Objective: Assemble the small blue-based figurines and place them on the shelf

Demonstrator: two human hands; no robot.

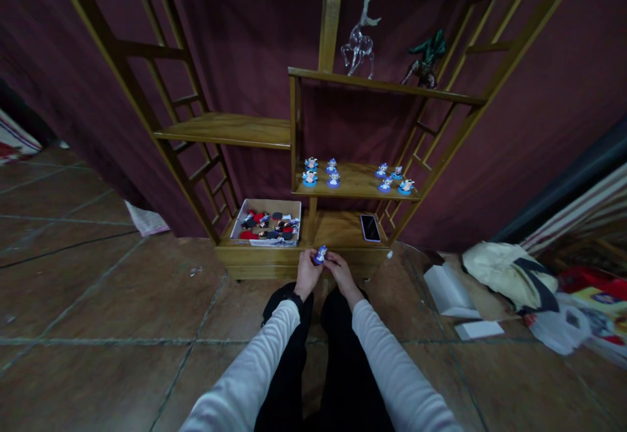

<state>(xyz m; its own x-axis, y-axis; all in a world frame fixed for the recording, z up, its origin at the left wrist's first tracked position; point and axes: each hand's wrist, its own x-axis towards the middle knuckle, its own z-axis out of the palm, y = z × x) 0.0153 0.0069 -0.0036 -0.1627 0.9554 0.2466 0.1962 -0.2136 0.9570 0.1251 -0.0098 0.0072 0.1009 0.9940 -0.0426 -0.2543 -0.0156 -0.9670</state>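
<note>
Between my two hands, in front of the low shelf, is a small purple and white figurine [321, 255] on a round purple base. My left hand [307, 274] has its fingers closed on the figurine's left side. From the other side, the fingertips of my right hand [339, 270] pinch its edge. Just beyond, on the middle shelf [350, 187], similar figurines stand in two groups: a blue-based figurine [309, 178] and purple ones at left, and a purple figurine [385, 185] among several at right. A cardboard box [241, 217] with several red and black figurines sits at lower left.
A phone [371, 228] lies on the bottom shelf at right. Above stand a clear deer figure [360, 46] and a dark green statue [426, 59]. A white box [449, 290], a cream bag [507, 268] and a plastic bag [561, 324] lie on the floor at right.
</note>
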